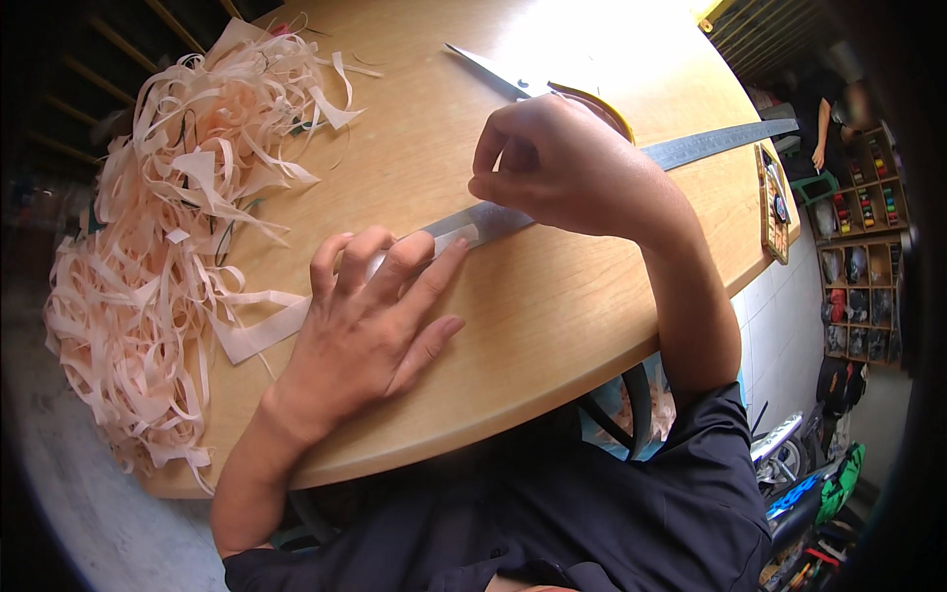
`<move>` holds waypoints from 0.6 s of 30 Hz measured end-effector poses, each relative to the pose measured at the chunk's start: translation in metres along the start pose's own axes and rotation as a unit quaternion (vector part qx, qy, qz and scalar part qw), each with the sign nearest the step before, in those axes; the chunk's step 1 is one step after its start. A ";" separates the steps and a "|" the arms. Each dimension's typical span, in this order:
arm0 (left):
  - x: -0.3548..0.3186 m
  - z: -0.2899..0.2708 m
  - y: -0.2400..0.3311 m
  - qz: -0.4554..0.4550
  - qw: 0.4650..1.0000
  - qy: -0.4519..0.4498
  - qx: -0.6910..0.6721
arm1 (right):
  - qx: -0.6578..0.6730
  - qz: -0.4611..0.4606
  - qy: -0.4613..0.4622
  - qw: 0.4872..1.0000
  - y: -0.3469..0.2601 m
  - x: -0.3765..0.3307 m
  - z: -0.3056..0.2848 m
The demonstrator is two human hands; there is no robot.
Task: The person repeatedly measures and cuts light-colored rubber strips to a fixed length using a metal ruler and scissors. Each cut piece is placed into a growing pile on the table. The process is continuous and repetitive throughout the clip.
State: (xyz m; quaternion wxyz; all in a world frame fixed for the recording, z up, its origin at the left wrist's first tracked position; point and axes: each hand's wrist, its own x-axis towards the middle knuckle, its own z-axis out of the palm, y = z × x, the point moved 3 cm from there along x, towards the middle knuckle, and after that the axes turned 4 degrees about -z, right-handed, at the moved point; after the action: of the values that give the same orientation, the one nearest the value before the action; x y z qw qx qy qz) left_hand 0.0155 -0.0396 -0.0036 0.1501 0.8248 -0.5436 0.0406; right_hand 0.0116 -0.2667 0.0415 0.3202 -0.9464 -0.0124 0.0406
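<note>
My left hand [365,321] rests fingers-down on a pale strip of cloth [455,238] that lies along a long metal ruler [710,145]. Its fingers are spread, the index fingertip pressing near the strip's end. To the right and just above the ruler, my right hand [577,163] is curled with thumb and index finger pinched together; anything held there is too small to make out. Scissors [493,71] with a yellow handle lie beyond my right hand, their blades pointing to the far left and the handle partly hidden.
A big heap of peach cloth strips [148,345] covers the table's left side. A small wooden tray [773,207] sits at the right edge of the wooden table [533,365]. Shelves [858,286] with spools stand at right, near another person [821,128].
</note>
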 end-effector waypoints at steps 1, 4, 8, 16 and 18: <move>0.000 0.000 0.000 -0.001 1.000 -0.001 0.002 | -0.005 -0.003 -0.009 1.000 0.000 0.000 0.000; 0.000 0.000 0.002 -0.005 1.000 0.000 0.005 | -0.004 -0.022 -0.008 1.000 0.001 0.000 0.002; 0.000 0.001 0.003 -0.008 1.000 0.001 0.013 | -0.003 -0.029 -0.012 0.999 0.005 0.000 0.005; -0.002 -0.002 0.002 -0.024 1.000 0.003 0.004 | -0.009 -0.007 -0.061 0.998 0.008 0.005 0.016; -0.004 -0.007 -0.001 -0.056 0.998 0.014 -0.013 | -0.010 -0.010 -0.062 0.998 0.005 0.006 0.015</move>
State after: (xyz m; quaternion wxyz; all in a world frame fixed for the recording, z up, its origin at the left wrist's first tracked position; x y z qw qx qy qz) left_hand 0.0160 -0.0337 0.0023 0.1697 0.8513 -0.4952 0.0365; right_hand 0.0167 -0.2617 0.0262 0.3094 -0.9451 -0.0420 0.0962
